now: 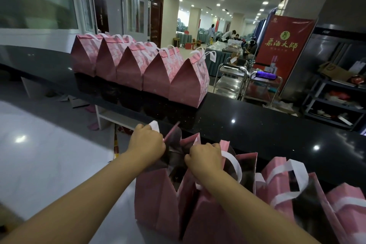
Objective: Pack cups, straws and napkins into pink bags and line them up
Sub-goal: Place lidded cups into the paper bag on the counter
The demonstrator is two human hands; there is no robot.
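An open pink bag (pixel 156 194) stands on the low white counter (pixel 49 154) right in front of me. My left hand (pixel 147 141) is closed on its far rim and a white handle. My right hand (pixel 206 156) grips the near rim beside another white handle (pixel 234 162). What is inside the bag is dark and hidden. Several closed pink bags (pixel 138 67) with folded tops stand in a row on the black raised counter (pixel 257 125) beyond. More open pink bags (pixel 281 190) stand to the right of the held one.
Behind the black counter are steel trolleys (pixel 231 77), a red banner (pixel 281 45) and dark shelving (pixel 334 105). People sit at tables far back in the hall. Glass doors line the left wall.
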